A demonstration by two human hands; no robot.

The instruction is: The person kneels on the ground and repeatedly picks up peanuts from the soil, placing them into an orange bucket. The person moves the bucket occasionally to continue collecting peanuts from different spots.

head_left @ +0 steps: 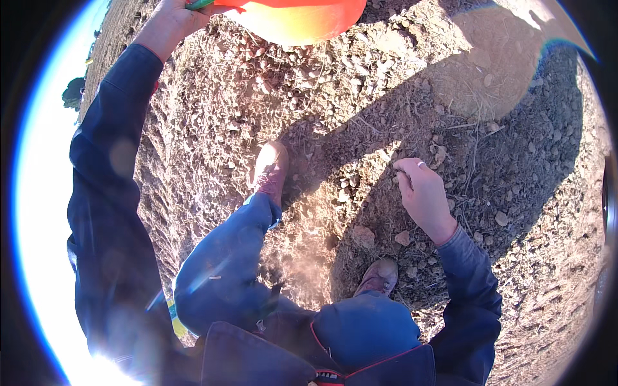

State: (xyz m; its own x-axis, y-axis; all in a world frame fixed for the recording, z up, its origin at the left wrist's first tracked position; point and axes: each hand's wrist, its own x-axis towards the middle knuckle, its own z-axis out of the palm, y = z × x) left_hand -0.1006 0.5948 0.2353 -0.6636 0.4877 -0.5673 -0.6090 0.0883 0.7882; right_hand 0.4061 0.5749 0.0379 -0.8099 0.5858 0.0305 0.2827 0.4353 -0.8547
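Note:
An orange plastic container (pixel 309 19), perhaps a bucket, is cut off by the top edge of the view. My left hand (pixel 181 17) reaches up beside it, its fingers closed on a green handle or rim piece (pixel 199 4); how that piece joins the container cannot be made out. Low over the shaded soil at the right, my right hand (pixel 422 193) hangs with bent fingers and a ring on one of them. Nothing shows in it, though its palm side is hidden.
Dry, cloddy soil (pixel 217 106) with straw bits surrounds my two brown boots (pixel 271 166). Stones or clods (pixel 363 236) lie between my right hand and the nearer boot. A long shadow crosses the ground, and a dark tree (pixel 73 94) stands far off at the left.

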